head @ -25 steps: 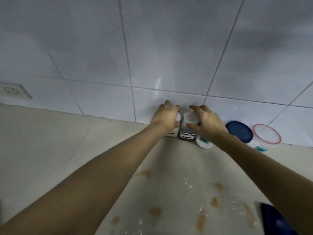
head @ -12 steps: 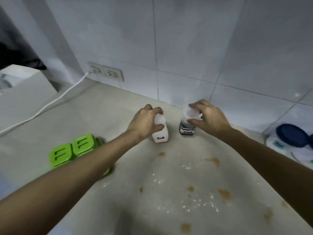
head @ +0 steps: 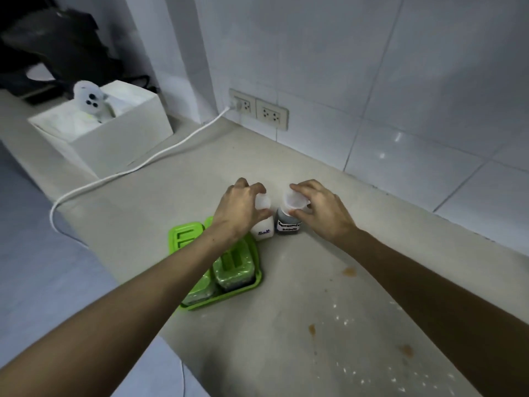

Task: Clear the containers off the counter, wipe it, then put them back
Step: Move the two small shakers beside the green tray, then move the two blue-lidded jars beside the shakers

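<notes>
Gripping the white salt bottle from above, the left hand has its fingers clamped around the cap. The right hand clamps its fingers on the dark bottle just beside it. Both bottles stand on the stained table, next to a green tray.

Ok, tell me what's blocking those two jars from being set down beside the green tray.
Nothing visible. The left hand holds the salt jar, the right hand the dark jar, both right beside the green tray. The counter around them is bare apart from stains.
</notes>
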### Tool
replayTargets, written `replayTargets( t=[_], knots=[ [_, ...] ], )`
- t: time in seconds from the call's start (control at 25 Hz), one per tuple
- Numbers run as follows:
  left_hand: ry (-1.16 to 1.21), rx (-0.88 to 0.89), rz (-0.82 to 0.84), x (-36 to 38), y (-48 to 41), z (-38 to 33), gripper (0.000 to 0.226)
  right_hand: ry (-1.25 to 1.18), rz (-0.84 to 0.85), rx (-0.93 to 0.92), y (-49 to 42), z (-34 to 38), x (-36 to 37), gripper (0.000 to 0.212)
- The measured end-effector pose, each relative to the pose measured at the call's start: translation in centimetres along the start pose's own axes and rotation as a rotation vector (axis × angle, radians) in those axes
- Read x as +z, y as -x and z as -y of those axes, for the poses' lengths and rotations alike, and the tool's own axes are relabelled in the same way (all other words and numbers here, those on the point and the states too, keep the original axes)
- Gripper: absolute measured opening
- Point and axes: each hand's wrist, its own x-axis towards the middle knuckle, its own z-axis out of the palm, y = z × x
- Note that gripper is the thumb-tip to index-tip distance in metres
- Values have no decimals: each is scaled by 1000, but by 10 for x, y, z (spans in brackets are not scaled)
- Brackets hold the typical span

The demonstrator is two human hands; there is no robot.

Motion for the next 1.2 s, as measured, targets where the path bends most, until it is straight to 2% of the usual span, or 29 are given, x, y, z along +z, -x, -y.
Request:
replayTargets(
  t=[0.2,0.28,0.36,0.52,0.64,0.72,0.8,0.88,0.96,1.04,1.12,1.2],
  knots=[
    [68,10,-19,2,0,32,55,29,54,-11,-26,17,25,58],
    [44,-30,-16,4,3,47,60,25,140,-34,-30,21,33,65],
    [-32,-63,-86,3,10,56,61,9,176,-41,-25,17,34,68],
    [-66,91,-311,1,31,42,41,4,102,47,18,-23,26,56],
    [-21,186,-297,21,55,11,33,70,164,152,70,-58,12,51],
    [33,261,-234,47,61,-27,32,106,87,246,112,-91,-17,46],
    [96,335,-140,82,62,-82,34,168,-67,309,159,-130,-63,40],
    [179,402,-56,118,60,-160,32,256,-205,378,213,-172,-123,37],
    [250,467,22,146,55,-237,32,358,-261,485,260,-211,-176,43],
    [307,518,90,167,46,-311,32,466,-158,635,296,-247,-213,64],
    [390,529,120,179,38,-377,35,569,27,762,318,-278,-240,85],
    [434,502,173,190,32,-432,51,547,72,853,326,-298,-265,89]
  ],
)
